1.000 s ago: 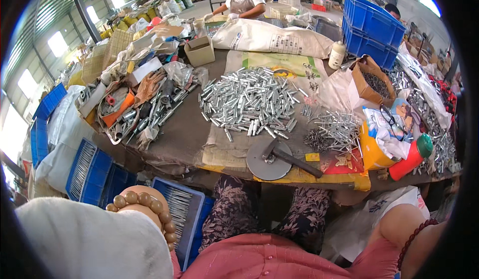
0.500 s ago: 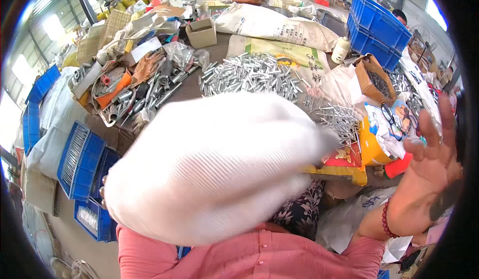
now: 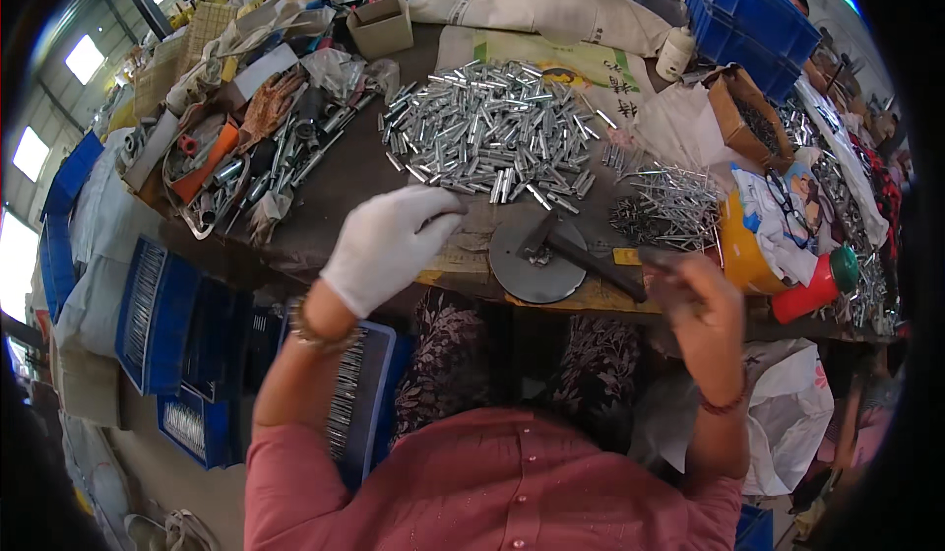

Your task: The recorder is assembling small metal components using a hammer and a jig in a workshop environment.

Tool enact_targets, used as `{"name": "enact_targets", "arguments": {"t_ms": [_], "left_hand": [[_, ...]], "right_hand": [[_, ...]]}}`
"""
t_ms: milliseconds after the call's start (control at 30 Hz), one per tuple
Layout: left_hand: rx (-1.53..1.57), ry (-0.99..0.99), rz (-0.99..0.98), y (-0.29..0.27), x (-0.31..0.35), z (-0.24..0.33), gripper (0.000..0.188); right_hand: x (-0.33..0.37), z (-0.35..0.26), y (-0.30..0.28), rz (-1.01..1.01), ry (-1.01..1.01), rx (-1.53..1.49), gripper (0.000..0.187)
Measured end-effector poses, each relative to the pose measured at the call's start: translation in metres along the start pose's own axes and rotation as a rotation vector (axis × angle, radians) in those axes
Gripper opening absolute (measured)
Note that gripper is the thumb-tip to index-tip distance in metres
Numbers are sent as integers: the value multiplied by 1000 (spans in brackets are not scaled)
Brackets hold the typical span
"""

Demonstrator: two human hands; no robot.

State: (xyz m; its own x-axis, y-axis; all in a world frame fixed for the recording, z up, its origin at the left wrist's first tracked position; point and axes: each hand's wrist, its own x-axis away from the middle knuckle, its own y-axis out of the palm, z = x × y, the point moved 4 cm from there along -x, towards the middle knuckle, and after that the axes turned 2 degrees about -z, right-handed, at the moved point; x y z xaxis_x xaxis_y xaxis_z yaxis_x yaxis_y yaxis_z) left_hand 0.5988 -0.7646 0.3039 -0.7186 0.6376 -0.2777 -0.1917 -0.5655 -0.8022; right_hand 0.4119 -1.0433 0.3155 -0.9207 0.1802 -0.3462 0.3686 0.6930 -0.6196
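Observation:
My left hand (image 3: 389,246), in a white knit glove, is over the near edge of the metal tube pile. Its fingers and thumb curl together; anything pinched there is too small to make out. The short silvery tubes (image 3: 492,128) lie heaped on the bench. My right hand (image 3: 704,305) is bare and smeared by motion, its bent fingers beside the end of a dark-handled hammer (image 3: 596,260). The hammer lies across a round grey metal disc (image 3: 532,280), with small metal bits by its head. Right of it are thin metal rods (image 3: 674,201) and small dark parts (image 3: 635,218).
A blue crate (image 3: 369,393) of metal pins is below my left forearm, with more blue crates (image 3: 153,305) farther left. Mixed scrap and tools (image 3: 266,147) crowd the bench's left. A yellow bucket (image 3: 750,246), a red bottle (image 3: 812,290) and an open carton (image 3: 748,118) stand right.
The large blurred white ribbed shape no longer covers the middle, so disc and hammer show. My right hand, raised with fingers spread before, has come down and left toward the hammer handle.

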Motion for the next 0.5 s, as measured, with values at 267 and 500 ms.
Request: {"name": "enact_targets", "arguments": {"t_ms": [267,500], "left_hand": [[-288,-311,198,67,-21,-41,40],[-55,-447,140,70,-18,-64,40]], "right_hand": [[13,51,66,37,-2,119,13],[14,66,45,134,67,159,14]]}}
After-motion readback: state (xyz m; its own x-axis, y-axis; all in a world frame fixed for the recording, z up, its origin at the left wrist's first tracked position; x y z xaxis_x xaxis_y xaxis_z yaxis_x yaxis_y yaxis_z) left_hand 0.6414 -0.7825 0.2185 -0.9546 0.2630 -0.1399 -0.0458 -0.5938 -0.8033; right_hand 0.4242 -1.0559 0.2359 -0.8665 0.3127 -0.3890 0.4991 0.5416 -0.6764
